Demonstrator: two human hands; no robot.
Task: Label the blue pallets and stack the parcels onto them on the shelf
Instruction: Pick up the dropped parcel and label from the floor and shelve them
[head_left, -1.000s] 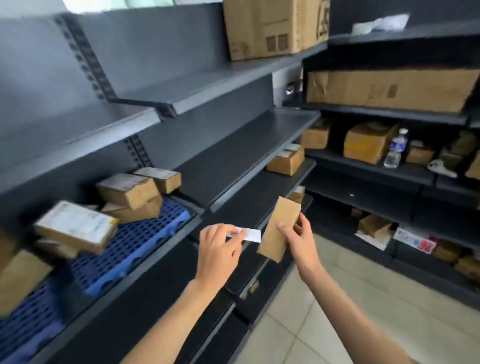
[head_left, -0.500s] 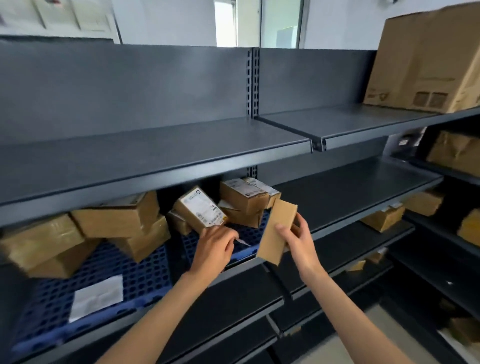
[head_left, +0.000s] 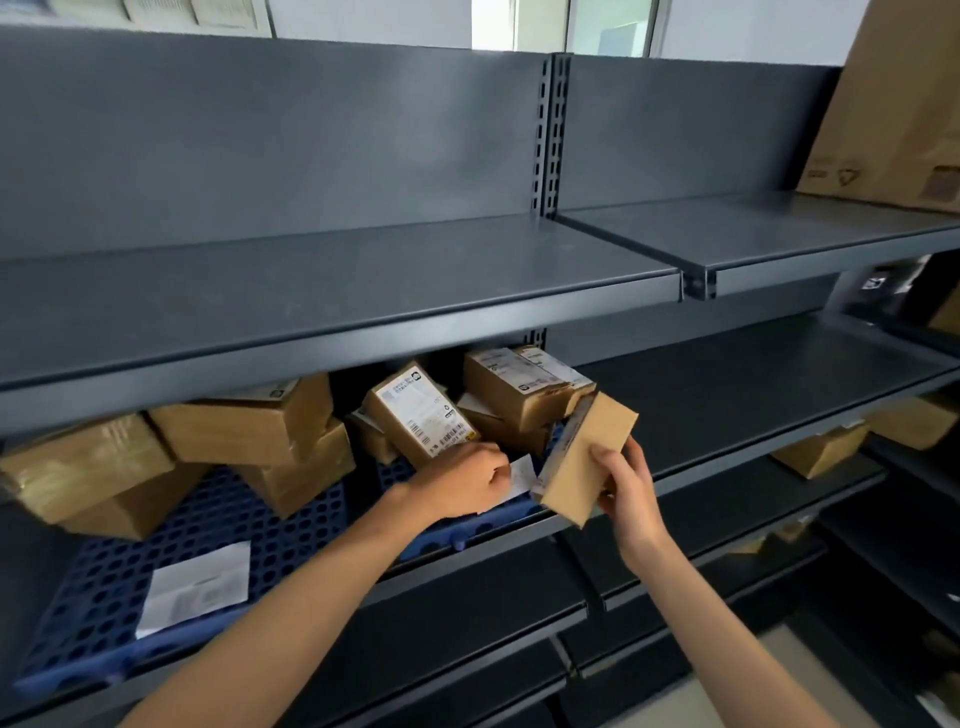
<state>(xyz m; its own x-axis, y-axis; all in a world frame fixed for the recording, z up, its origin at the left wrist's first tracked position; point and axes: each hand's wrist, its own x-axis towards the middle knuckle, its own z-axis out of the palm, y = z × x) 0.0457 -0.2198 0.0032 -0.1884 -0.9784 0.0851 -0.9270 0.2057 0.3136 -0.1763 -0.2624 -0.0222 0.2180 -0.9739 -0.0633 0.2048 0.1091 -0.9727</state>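
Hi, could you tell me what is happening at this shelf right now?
A person is sorting parcels onto blue pallets. The left hand holds a small white label over the right pallet, while the right hand holds a small brown parcel tilted beside it. The left pallet already carries a label and several parcels.

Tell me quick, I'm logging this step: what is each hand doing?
Left hand: closed, pinching a small white label over the blue pallet.
Right hand: closed around a brown parcel.
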